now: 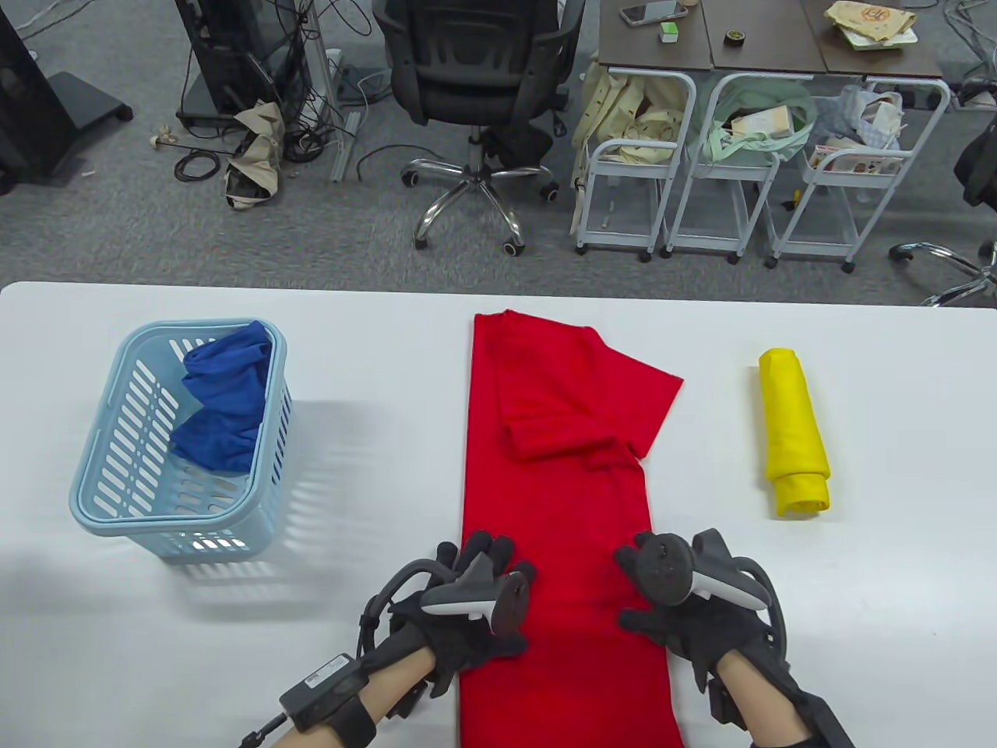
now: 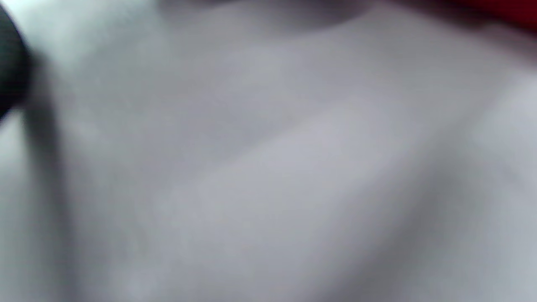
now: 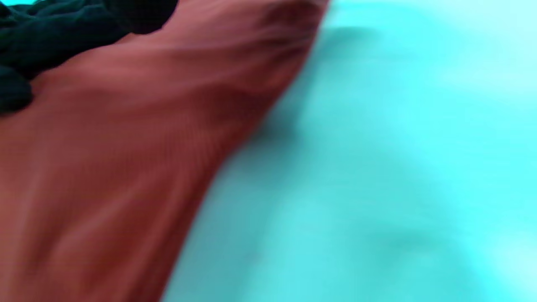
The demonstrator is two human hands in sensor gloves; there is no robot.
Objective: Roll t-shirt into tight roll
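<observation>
open white table (image 1: 389, 374) mid-frame between basket (image 1: 101, 467) at left and red shirt (image 1: 545, 467); yellow roll (image 1: 793, 428) blocks right side.

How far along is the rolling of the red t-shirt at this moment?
Done: the red t-shirt lies folded into a long strip, sleeve tucked across it. In hand: the left hand and right hand rest on its two long edges near the person's end, fingers spread. Left: no roll has started; the strip is flat along its whole length. A yellow roll lies beside it, and a blue garment sits in the basket.
</observation>
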